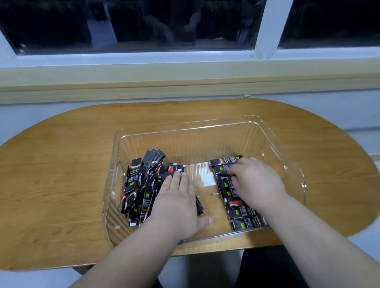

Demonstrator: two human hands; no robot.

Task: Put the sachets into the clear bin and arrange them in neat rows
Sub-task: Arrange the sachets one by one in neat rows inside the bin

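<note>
Pressing loose sachets (141, 189) in the clear bin (184, 126), left hand (176, 205) flat; right hand (253, 180) pinching one sachet (223, 177).

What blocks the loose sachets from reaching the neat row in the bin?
Nothing visible. Only bare floor of the clear bin separates the loose pile from the row; the left hand rests on the pile.

Left hand (178, 201) flat, right hand (255, 181) curled
</note>
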